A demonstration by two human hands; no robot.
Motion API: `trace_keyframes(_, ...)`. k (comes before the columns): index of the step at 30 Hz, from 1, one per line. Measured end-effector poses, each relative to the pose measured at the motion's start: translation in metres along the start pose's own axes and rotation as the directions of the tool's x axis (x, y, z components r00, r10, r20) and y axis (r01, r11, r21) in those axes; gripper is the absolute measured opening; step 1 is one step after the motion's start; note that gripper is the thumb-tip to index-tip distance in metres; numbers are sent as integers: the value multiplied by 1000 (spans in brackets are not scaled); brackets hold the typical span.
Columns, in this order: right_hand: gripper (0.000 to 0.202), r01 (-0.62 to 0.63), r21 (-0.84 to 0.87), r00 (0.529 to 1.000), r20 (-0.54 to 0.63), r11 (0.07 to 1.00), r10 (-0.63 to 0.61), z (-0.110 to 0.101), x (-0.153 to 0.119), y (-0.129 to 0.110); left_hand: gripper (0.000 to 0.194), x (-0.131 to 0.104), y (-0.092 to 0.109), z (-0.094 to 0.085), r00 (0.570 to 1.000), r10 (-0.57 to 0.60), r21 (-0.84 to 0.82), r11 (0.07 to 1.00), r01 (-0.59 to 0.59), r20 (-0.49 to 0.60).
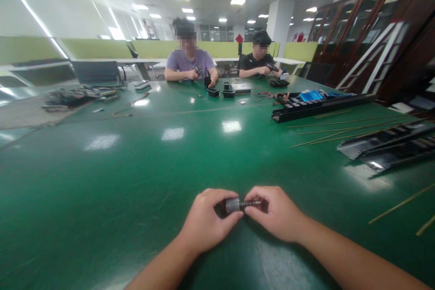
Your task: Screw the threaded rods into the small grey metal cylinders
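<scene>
Near the front of the green table, my left hand [213, 218] is closed around a short silver-grey metal cylinder [233, 205]. A thin dark shaft [252, 203] with rings or ridges along it sticks out of the cylinder toward the right. The right end of that shaft is pinched between the thumb and fingers of my right hand [277, 213]. Cylinder and shaft lie level, in one line, and look like one small motor-like part. My fingers hide its left end and part of the shaft, so how the two are joined does not show.
The glossy green table [142, 172] stretches ahead. Two people sit across it with tools, near small black boxes [228, 93]. At right lie a long black channel [306, 108], thin yellowish rods [326, 137] and metal channels [380, 147]. A cluttered pile [78, 96] is at far left.
</scene>
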State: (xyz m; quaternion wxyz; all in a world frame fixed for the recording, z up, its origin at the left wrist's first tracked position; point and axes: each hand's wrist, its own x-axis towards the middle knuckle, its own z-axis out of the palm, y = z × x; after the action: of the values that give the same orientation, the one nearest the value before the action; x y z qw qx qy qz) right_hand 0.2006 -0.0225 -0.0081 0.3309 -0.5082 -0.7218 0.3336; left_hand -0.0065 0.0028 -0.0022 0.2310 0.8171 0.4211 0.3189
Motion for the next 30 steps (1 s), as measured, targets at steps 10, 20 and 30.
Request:
trace_keyframes(10,6,-3,-5,1000,-10,1000,3,-1,0,0,22,1,0,-1,1000,-24,-10,1000,24,7)
trace_keyframes(20,4,-8,-1,1000,-16,1000,8,-3,-1,-2,23,-1,-1,0,999,-40,-5,999,40,3)
trace_keyframes(30,4,-15,0,1000,-22,1000,15,-3,1,1,23,1,-3,-1,999,-51,-9,999,51,4)
